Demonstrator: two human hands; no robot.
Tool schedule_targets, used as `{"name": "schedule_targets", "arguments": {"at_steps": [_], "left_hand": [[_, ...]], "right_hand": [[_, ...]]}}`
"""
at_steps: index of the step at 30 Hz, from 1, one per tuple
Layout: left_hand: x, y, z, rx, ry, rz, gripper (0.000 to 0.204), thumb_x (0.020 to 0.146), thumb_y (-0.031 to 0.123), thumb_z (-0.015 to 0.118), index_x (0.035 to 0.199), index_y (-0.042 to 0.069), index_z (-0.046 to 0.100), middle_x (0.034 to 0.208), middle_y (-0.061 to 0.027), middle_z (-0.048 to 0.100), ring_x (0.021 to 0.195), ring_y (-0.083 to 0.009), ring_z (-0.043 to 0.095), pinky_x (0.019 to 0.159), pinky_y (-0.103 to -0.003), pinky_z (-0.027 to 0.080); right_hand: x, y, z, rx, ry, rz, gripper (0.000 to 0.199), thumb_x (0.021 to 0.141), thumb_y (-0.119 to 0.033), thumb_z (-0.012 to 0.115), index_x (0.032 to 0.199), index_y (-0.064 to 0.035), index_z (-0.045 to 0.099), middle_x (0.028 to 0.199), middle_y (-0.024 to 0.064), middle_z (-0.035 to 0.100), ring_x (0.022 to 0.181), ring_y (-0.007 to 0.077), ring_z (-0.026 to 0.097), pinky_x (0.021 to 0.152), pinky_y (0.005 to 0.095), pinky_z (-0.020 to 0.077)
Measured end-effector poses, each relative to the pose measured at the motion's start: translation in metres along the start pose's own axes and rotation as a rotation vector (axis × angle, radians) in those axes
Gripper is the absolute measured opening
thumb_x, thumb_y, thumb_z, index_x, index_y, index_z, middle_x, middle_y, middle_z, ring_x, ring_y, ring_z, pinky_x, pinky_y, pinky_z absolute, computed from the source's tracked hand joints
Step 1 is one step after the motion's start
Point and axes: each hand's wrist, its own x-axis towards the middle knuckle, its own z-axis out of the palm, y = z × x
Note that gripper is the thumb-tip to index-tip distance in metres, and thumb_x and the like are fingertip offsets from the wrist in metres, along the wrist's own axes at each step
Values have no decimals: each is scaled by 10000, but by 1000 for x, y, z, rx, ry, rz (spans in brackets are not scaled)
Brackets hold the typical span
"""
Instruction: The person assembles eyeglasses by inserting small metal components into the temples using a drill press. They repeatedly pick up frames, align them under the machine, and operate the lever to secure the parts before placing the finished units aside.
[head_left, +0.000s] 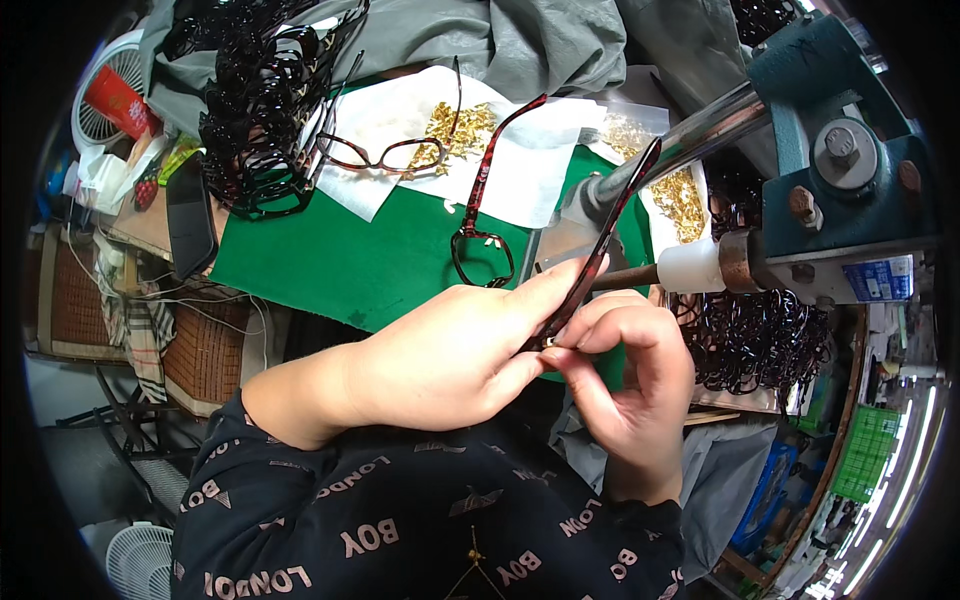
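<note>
My left hand (450, 345) is closed around a dark red tortoiseshell eyeglass frame (465, 236). One of its rims shows beyond my fingers, and both temples point up and away; the nearer temple (615, 215) rises from between my thumb and fingers. The other rim is hidden by my hand. My right hand (640, 375) pinches thumb to forefinger on a tiny shiny piece (549, 342), right at the held part of the frame. Whether that piece is loose or fixed to the frame, I cannot tell.
Another pair of glasses (380, 155) lies on white paper (365, 195) beside small gold parts (460, 130). Dark frames heap up left (260, 130) and right (750, 340). A green metal machine (840, 170) with a rod stands close on the right. A phone (190, 215) lies left of the green mat (290, 265).
</note>
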Motion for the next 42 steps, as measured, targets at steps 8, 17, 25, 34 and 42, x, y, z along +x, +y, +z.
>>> {"name": "schedule_targets", "arguments": {"at_steps": [8,17,25,34,42], "left_hand": [[4,-12,9,154,56,238,706,760,3,527,1373,0,176,985,-203,592,835,-351,609,716,-369,492],[-2,-11,11,-118,104,244,659,792,2,551,1357,-9,212,1015,-183,604,948,-298,613,804,-338,497],[-7,-4,1,-662,-56,98,590,899,42,467,1386,-18,140,1165,-192,536,985,-184,570,727,-248,491],[21,25,13,-951,103,190,525,889,-1,418,1373,4,214,1382,-188,308,806,-214,633,552,-217,521],[66,25,42,-1126,-34,182,643,834,-102,489,1378,38,175,1234,-77,441,947,-120,555,748,-255,482]], "right_hand": [[4,-8,0,142,99,352,443,608,54,742,883,-63,414,873,26,442,793,105,463,713,224,405],[11,-4,-6,379,-36,318,282,731,42,664,887,-40,443,877,41,511,743,65,497,683,209,411],[8,2,1,594,-17,310,198,814,9,597,938,-36,450,939,40,508,845,78,513,740,217,423],[-24,16,-7,196,222,77,155,848,-97,540,942,21,576,919,133,599,892,220,556,813,333,421],[-32,34,-26,314,705,172,155,907,-102,496,965,19,574,844,43,607,717,84,541,670,201,425]]}}
